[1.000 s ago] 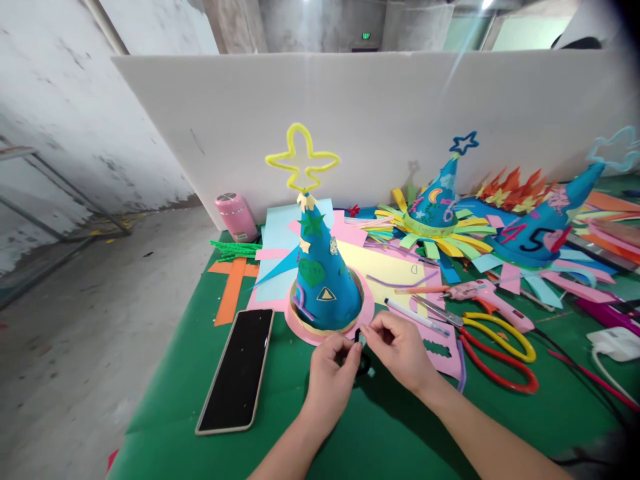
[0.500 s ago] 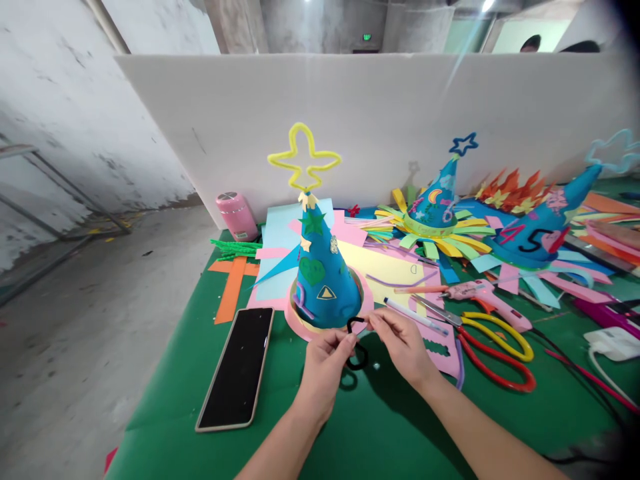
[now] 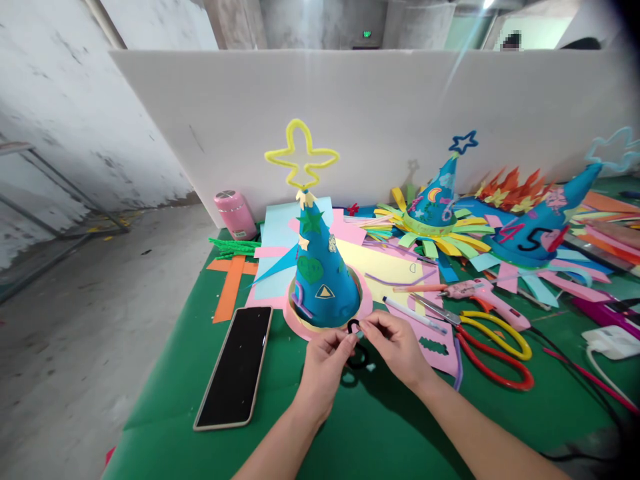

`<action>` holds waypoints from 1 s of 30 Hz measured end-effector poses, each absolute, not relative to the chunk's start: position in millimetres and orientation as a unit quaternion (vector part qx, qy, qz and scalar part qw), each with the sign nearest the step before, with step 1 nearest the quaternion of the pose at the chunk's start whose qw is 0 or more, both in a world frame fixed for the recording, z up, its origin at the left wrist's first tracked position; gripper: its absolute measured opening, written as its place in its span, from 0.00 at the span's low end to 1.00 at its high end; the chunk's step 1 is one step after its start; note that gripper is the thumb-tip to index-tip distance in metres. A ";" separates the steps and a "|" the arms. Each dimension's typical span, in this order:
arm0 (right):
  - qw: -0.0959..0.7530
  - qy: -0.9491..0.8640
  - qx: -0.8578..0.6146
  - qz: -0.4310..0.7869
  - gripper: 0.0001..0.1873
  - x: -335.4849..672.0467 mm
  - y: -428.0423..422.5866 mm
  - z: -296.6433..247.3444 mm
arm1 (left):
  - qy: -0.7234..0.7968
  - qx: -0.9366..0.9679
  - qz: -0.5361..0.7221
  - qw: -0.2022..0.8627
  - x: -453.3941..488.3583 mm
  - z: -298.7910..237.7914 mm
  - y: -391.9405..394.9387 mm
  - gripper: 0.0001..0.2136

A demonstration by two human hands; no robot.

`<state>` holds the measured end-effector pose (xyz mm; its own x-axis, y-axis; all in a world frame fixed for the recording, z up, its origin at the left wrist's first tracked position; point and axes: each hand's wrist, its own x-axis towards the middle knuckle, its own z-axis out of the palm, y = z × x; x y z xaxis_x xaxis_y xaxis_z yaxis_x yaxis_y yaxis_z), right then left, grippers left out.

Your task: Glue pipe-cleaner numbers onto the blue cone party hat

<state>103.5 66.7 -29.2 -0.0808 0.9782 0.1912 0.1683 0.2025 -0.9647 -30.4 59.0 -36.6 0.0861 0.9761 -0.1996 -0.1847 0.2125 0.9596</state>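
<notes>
Between my two hands is a short black pipe cleaner (image 3: 359, 361), bent into curves with a round loop at its lower end. My left hand (image 3: 327, 363) is closed, pinching it at the middle between thumb and forefinger. The fingertips of my right hand (image 3: 393, 343) pinch its upper end. Just behind my hands stands a blue paper cone hat (image 3: 327, 280) with a pink brim, green and cream cut-outs, and a purple curl at its lower left. A yellow pipe-cleaner star (image 3: 303, 157) rises from its tip.
A phone (image 3: 235, 370) lies to the left, near a pink bottle (image 3: 234, 215). Scissors (image 3: 493, 343), a pink glue gun (image 3: 483, 293) and a pen (image 3: 415, 315) lie to the right. Two more decorated hats, a blue one (image 3: 435, 197) among them, stand before a white partition (image 3: 360, 120).
My right fingertips have moved slightly left and down, bending the upper end of the black pipe cleaner into a rounder curve. The left hand keeps its hold. The view has shifted slightly.
</notes>
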 end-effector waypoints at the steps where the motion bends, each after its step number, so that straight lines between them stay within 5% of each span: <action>1: 0.489 -0.601 -0.473 0.420 0.10 103.6 66.8 -28.5 | 0.480 0.408 0.474 0.615 -30.0 -36.3 58.9 0.09; 10: 0.505 -0.575 -0.475 0.435 0.11 107.7 68.7 -27.6 | 0.411 0.303 0.485 0.710 -27.2 -30.5 55.2 0.15; 17: 0.505 -0.572 -0.480 0.433 0.12 108.3 69.0 -26.9 | 0.436 0.340 0.468 0.689 -28.8 -30.5 55.1 0.07; 30: 0.499 -0.569 -0.476 0.448 0.09 106.6 66.9 -26.3 | 0.483 0.397 0.468 0.624 -27.4 -31.1 55.0 0.07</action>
